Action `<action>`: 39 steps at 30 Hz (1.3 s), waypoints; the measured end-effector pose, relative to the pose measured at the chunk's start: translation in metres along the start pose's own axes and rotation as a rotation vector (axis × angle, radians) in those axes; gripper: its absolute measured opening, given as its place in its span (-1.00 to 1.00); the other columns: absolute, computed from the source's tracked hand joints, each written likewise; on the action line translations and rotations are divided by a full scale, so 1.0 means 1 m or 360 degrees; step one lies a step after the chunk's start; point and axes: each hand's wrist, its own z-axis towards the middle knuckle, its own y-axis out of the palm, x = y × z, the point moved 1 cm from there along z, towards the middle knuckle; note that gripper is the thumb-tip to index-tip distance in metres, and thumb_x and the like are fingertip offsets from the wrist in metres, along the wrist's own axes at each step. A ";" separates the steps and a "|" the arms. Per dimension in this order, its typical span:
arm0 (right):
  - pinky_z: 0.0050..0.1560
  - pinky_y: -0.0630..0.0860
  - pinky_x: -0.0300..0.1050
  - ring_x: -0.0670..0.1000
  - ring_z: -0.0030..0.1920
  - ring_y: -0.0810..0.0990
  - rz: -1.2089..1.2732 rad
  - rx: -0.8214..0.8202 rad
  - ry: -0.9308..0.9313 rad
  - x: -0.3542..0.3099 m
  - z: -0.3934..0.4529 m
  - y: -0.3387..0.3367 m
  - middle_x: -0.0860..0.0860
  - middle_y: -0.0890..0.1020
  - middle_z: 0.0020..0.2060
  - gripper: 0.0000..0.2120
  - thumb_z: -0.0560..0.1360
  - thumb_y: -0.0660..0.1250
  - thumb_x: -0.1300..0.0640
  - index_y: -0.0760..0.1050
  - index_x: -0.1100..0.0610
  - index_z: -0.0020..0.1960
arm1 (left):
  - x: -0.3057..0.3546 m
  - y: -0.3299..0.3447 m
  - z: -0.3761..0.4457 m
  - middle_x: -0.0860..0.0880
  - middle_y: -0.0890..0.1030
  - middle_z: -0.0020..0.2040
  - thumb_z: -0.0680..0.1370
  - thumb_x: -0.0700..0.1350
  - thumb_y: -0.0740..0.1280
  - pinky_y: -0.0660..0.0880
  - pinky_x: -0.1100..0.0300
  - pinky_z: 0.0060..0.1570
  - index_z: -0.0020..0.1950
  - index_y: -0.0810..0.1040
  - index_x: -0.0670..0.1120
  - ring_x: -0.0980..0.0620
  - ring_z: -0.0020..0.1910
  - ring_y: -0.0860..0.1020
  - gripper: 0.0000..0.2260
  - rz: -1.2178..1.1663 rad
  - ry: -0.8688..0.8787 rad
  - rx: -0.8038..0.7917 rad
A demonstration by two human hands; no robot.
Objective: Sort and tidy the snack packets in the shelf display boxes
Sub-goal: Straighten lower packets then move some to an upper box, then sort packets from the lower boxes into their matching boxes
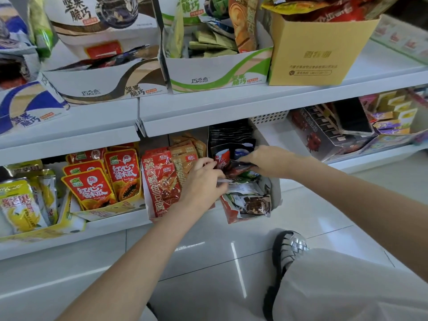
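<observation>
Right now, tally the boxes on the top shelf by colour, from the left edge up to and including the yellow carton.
Blue-and-white display box: 1
Brown-and-white display box: 1
Green-and-white display box: 1
Yellow carton: 1
Total: 4

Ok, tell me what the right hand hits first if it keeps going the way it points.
The right hand points leftward over the mixed box. Straight on, it would likely meet the left hand first, just across the red packet both pinch. Depth is unclear.
</observation>
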 end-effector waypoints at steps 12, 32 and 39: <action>0.22 0.27 0.06 0.18 0.28 0.35 -0.0019 0.0577 0.0598 -0.023 0.041 0.024 0.13 0.52 0.20 -0.62 0.53 0.26 0.09 0.29 0.17 0.29 | -0.001 -0.004 0.016 -0.23 0.24 0.46 0.49 -0.10 0.31 0.01 0.08 0.48 0.08 0.62 -0.11 -0.03 0.51 0.03 -0.79 -0.0202 -0.0097 -0.0116; 0.15 0.34 -0.07 0.18 0.24 0.39 0.0400 0.0174 0.0469 -0.034 -0.070 -0.025 0.18 0.32 0.29 -0.48 0.52 0.26 0.16 0.17 0.16 0.43 | -0.001 -0.134 -0.057 -0.03 0.36 0.34 0.55 -0.15 0.23 0.34 0.17 0.24 0.32 0.43 -0.09 0.00 0.26 0.42 -0.67 0.0093 0.0066 -0.0055; 0.21 0.35 -0.09 0.09 0.27 0.38 0.0454 0.0743 -0.0066 -0.100 -0.050 -0.109 0.11 0.33 0.32 -0.52 0.54 0.28 0.12 0.23 0.13 0.41 | -0.039 -0.195 -0.085 -0.04 0.40 0.31 0.54 -0.20 0.22 0.25 0.13 0.30 0.25 0.47 -0.10 -0.02 0.33 0.31 -0.72 0.0000 -0.0168 0.0603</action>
